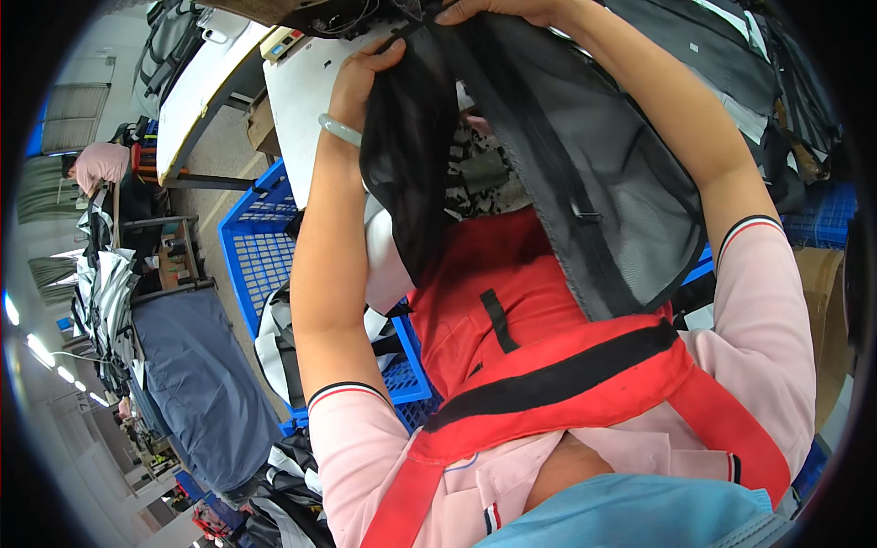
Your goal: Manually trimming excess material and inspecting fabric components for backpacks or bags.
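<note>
A black mesh fabric piece [630,201] hangs down in front of my red apron from both hands. A dark strip with a zipper pull [586,216] runs along its right part. My left hand [373,62] pinches its upper left edge, thumb toward me. Close by at the top edge of the view, my right hand [498,11] grips the same piece, its fingers partly cut off by the frame. Between the hanging folds there is a gap. Dark machine parts [343,16] lie just beyond my left hand.
A white worktable [297,119] extends beyond my left forearm. Beside me on the left stands a blue plastic crate [260,247] with white and black pieces in it. Dark fabric stacks [703,55] lie at the far right, with a cardboard box [819,292] nearer. Another person [100,166] is far left.
</note>
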Action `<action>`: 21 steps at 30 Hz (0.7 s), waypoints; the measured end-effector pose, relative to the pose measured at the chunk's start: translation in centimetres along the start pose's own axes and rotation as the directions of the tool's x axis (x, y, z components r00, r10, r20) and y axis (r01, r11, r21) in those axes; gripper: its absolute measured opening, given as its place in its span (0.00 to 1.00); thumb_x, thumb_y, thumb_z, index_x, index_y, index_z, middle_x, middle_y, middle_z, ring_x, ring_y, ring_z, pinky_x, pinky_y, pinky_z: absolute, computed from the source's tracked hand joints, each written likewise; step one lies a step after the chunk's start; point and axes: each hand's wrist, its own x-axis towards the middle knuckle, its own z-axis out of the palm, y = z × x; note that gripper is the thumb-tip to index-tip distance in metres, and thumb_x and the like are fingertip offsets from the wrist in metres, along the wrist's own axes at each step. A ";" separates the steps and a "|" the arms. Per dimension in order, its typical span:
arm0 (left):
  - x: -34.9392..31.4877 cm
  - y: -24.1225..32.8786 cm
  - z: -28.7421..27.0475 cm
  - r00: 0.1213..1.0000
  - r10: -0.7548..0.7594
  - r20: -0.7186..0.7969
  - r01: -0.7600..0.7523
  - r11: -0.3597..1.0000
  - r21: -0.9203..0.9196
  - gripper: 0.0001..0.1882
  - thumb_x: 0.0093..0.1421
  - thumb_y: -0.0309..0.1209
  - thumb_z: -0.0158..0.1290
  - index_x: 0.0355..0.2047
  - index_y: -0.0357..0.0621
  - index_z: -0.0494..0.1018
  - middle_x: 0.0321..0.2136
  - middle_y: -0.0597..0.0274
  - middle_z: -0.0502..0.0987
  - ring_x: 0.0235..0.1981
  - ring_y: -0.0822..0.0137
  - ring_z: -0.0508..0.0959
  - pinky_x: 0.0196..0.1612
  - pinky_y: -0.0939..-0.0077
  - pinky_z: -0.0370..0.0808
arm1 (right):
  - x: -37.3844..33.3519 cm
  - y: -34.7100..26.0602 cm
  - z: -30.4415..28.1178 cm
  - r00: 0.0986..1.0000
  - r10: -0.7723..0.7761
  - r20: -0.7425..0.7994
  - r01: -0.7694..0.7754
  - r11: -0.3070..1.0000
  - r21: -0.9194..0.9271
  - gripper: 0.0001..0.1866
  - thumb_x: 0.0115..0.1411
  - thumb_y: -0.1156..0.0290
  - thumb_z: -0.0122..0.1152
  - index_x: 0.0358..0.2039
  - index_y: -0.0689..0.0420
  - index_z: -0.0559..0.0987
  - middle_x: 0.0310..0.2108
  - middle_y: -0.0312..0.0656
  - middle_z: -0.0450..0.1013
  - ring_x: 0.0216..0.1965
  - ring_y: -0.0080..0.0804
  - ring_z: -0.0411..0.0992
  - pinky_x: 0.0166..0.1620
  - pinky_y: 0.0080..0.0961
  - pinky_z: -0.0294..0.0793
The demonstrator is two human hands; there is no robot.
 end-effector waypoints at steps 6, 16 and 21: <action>0.4 -0.6 -2.1 1.000 -0.004 -0.020 0.002 0.996 -0.092 0.17 0.60 0.28 0.54 0.49 0.35 0.73 0.38 0.55 0.79 0.38 0.62 0.80 0.44 0.75 0.76 | 0.0 -0.4 -1.3 0.998 0.025 -0.060 -0.011 0.975 0.221 0.09 0.57 0.70 0.64 0.34 0.63 0.81 0.32 0.42 0.77 0.33 0.32 0.75 0.37 0.30 0.76; -5.4 -8.4 -3.3 0.984 -0.173 0.042 0.178 0.962 -0.209 0.17 0.64 0.32 0.49 0.50 0.32 0.68 0.40 0.50 0.79 0.38 0.55 0.81 0.45 0.67 0.79 | -13.4 14.5 -8.5 0.945 0.264 -0.193 -0.225 0.953 0.202 0.10 0.58 0.69 0.63 0.38 0.61 0.79 0.35 0.38 0.77 0.35 0.24 0.76 0.40 0.24 0.77; -7.9 -10.9 -1.7 0.970 -0.156 0.186 0.198 0.952 -0.232 0.20 0.65 0.25 0.46 0.57 0.36 0.65 0.46 0.54 0.76 0.45 0.63 0.78 0.49 0.71 0.76 | -25.9 22.4 -12.8 0.978 -0.155 0.143 -0.115 0.175 0.978 0.13 0.61 0.68 0.60 0.43 0.62 0.77 0.39 0.44 0.78 0.37 0.33 0.78 0.46 0.35 0.78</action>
